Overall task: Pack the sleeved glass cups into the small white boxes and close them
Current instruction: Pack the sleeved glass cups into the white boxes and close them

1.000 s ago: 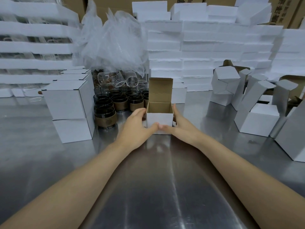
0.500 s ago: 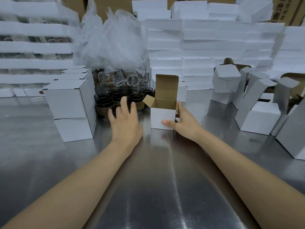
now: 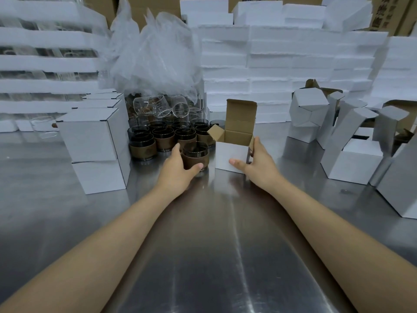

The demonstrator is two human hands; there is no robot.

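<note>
Where the left grip (image 3: 178,170) closes: thumb in front and fingers behind, curled round the brown band of one sleeved cup (image 3: 195,154).
Sleeved cup: upright, dark glass rim above the sleeve, just left of the open box (image 3: 232,157) with a narrow gap between them; whether its base touches the desk (image 3: 214,245) cannot be told.
Right grip (image 3: 259,163): pinches the near right corner of the open box, thumb flat on the white front face and fingers along the right side.
Open box: stands on the desk, nothing visible inside, brown interior showing; lid flap (image 3: 241,114) stands up at the back, side flap (image 3: 216,132) leans out to the left.
Other sleeved cups (image 3: 162,136): packed together upright just behind the left grip.
Clear glasses (image 3: 162,107): heaped behind those cups, under a crumpled plastic bag (image 3: 155,53).
Closed boxes (image 3: 90,134): stacked in twos at the left, beside the cups.
Unfilled boxes (image 3: 354,163): loose group at the right, well apart from the right grip, some tilted with flaps up.
Foam slabs (image 3: 270,64): white wall of them across the back.
</note>
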